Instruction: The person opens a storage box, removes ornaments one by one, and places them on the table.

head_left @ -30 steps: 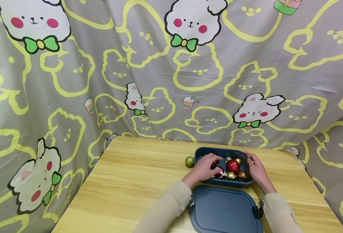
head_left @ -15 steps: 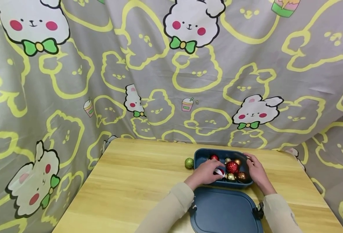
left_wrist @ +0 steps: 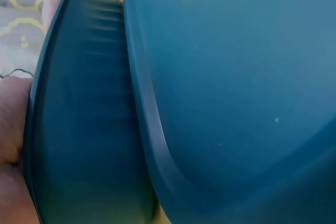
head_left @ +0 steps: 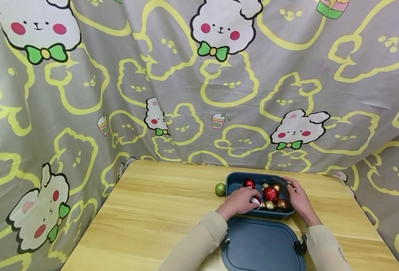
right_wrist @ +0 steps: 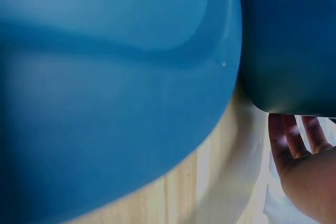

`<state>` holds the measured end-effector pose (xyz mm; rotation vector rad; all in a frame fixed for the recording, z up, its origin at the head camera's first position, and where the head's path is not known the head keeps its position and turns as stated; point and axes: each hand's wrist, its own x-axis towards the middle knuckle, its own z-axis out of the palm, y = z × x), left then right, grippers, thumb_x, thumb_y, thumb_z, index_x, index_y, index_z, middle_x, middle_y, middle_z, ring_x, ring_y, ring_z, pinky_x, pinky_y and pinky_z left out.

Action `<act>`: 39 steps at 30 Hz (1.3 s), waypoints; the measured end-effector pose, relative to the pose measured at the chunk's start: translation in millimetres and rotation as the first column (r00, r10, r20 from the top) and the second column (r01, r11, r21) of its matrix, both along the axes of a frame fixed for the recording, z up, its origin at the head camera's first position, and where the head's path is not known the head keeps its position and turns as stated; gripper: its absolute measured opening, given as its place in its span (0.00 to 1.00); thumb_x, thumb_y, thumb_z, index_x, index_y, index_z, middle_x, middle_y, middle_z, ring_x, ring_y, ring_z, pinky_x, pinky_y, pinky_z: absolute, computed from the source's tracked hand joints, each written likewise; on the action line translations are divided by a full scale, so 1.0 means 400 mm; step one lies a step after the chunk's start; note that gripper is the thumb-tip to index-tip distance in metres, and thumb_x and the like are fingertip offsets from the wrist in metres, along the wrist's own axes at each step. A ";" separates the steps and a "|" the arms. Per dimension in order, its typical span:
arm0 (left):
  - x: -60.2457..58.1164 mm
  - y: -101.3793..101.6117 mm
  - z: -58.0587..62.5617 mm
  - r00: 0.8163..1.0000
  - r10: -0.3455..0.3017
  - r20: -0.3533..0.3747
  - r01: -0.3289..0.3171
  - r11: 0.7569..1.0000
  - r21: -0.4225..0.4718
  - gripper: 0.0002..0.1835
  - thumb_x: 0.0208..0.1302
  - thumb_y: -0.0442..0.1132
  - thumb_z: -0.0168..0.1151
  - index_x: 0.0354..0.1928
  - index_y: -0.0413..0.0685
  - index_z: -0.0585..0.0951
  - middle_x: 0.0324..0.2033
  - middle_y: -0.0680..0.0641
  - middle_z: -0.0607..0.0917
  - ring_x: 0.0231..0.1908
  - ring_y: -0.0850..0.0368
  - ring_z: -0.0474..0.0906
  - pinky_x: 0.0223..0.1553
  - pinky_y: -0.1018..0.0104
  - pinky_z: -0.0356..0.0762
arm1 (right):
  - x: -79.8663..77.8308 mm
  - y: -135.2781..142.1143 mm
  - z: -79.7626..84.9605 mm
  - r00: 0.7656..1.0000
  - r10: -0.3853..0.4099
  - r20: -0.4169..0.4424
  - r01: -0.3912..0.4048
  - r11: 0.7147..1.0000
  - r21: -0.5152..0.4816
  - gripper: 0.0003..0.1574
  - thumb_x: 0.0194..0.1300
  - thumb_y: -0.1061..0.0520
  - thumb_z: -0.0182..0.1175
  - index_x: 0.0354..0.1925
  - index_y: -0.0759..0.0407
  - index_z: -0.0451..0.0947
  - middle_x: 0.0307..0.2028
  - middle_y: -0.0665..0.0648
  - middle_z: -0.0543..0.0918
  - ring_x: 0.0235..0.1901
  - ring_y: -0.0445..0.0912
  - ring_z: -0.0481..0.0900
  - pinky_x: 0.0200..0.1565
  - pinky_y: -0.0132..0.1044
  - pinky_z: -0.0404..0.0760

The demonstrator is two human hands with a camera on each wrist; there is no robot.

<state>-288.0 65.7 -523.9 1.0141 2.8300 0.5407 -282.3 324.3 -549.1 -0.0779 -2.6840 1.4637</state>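
Note:
In the head view my left hand (head_left: 241,201) reaches into a dark blue box (head_left: 231,180). Its thumb and fingers pinch a red-and-white Christmas ball (head_left: 256,201), which they partly cover. My right hand (head_left: 298,196) holds the box at its right end, and in the right wrist view its fingers (right_wrist: 281,137) lie against the outer wall. Other Christmas balls share the box: a large textured red ball (head_left: 270,194), a shiny red ball (head_left: 249,183), a gold ball (head_left: 269,205) and a copper ball (head_left: 281,204). Part of the left wrist view is filled by the box's side wall (left_wrist: 86,114).
A green glitter ball (head_left: 220,189) sits on the wooden table (head_left: 152,210), just left of the box. The blue lid (head_left: 262,244) lies flat in front, with dark clips (head_left: 300,245) at its sides. A patterned cloth (head_left: 186,82) hangs behind.
My left hand has drawn back slightly toward the near side of the box and closed over the red-and-white ball, uncovering the shiny red ball. The right hand has stayed at the box's end.

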 end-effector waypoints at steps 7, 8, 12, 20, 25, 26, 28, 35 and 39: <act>-0.004 0.002 -0.002 1.000 0.002 0.014 -0.002 1.000 0.013 0.15 0.72 0.53 0.67 0.58 0.67 0.85 0.58 0.60 0.83 0.50 0.66 0.80 0.48 0.74 0.78 | 0.002 0.000 0.002 1.000 0.004 -0.011 -0.004 1.000 -0.004 0.32 0.86 0.50 0.32 0.78 0.63 0.59 0.66 0.77 0.68 0.63 0.67 0.69 0.55 0.42 0.71; -0.004 0.002 -0.002 1.000 -0.002 0.014 0.002 1.000 0.015 0.15 0.72 0.52 0.67 0.58 0.66 0.85 0.58 0.60 0.83 0.51 0.66 0.80 0.49 0.74 0.78 | 0.002 0.000 0.002 1.000 0.001 -0.014 -0.001 1.000 0.000 0.32 0.86 0.50 0.32 0.77 0.63 0.59 0.66 0.77 0.68 0.63 0.67 0.69 0.55 0.42 0.71; -0.003 0.001 0.000 1.000 -0.013 0.011 0.012 1.000 0.027 0.15 0.72 0.51 0.66 0.58 0.65 0.85 0.59 0.60 0.83 0.54 0.65 0.80 0.54 0.73 0.78 | 0.004 0.000 0.004 1.000 -0.001 -0.015 0.001 1.000 -0.002 0.32 0.86 0.51 0.32 0.77 0.64 0.59 0.66 0.77 0.68 0.63 0.67 0.69 0.55 0.43 0.71; 0.003 -0.005 0.000 0.999 -0.012 0.033 0.009 0.997 0.082 0.15 0.74 0.52 0.64 0.58 0.63 0.84 0.58 0.58 0.83 0.53 0.64 0.81 0.55 0.72 0.79 | 0.004 0.001 0.003 1.000 0.002 -0.008 -0.002 1.000 -0.003 0.32 0.86 0.50 0.32 0.78 0.63 0.59 0.67 0.77 0.67 0.65 0.68 0.68 0.57 0.46 0.69; 0.006 -0.007 -0.005 1.000 0.026 0.006 -0.027 0.992 0.127 0.16 0.75 0.53 0.62 0.60 0.63 0.83 0.57 0.57 0.82 0.48 0.64 0.80 0.48 0.73 0.78 | 0.006 0.001 0.001 1.000 0.001 -0.008 -0.001 1.000 -0.002 0.32 0.86 0.51 0.32 0.78 0.63 0.59 0.67 0.76 0.67 0.64 0.68 0.67 0.57 0.50 0.69; 0.006 -0.008 -0.007 0.999 0.036 0.001 -0.036 0.990 0.133 0.17 0.75 0.54 0.62 0.61 0.63 0.83 0.57 0.57 0.82 0.48 0.64 0.80 0.47 0.73 0.78 | 0.006 0.001 0.001 1.000 0.003 -0.004 -0.003 1.000 -0.002 0.32 0.86 0.51 0.32 0.78 0.63 0.58 0.67 0.76 0.66 0.64 0.68 0.67 0.58 0.51 0.69; 0.008 -0.009 -0.010 0.998 0.057 0.001 -0.057 0.987 0.153 0.17 0.76 0.54 0.60 0.62 0.65 0.82 0.58 0.57 0.81 0.47 0.64 0.80 0.46 0.73 0.78 | 0.006 0.000 -0.001 1.000 0.004 0.002 -0.004 1.000 -0.005 0.32 0.86 0.51 0.31 0.78 0.63 0.58 0.68 0.76 0.66 0.65 0.67 0.66 0.59 0.54 0.69; 0.007 -0.006 -0.012 0.998 0.066 -0.017 -0.061 0.980 0.190 0.18 0.78 0.53 0.57 0.65 0.63 0.81 0.53 0.60 0.83 0.48 0.67 0.82 0.49 0.74 0.80 | 0.001 0.001 -0.005 1.000 0.001 0.001 -0.001 1.000 -0.005 0.32 0.86 0.51 0.31 0.78 0.63 0.58 0.67 0.76 0.66 0.64 0.67 0.67 0.59 0.52 0.69; 0.004 -0.007 -0.011 0.999 0.027 -0.036 -0.021 0.991 0.133 0.21 0.78 0.53 0.57 0.68 0.62 0.79 0.60 0.58 0.82 0.55 0.65 0.81 0.58 0.70 0.80 | -0.001 0.000 0.000 1.000 0.000 -0.008 0.000 1.000 -0.002 0.32 0.86 0.51 0.32 0.78 0.63 0.58 0.67 0.76 0.67 0.64 0.67 0.68 0.59 0.51 0.70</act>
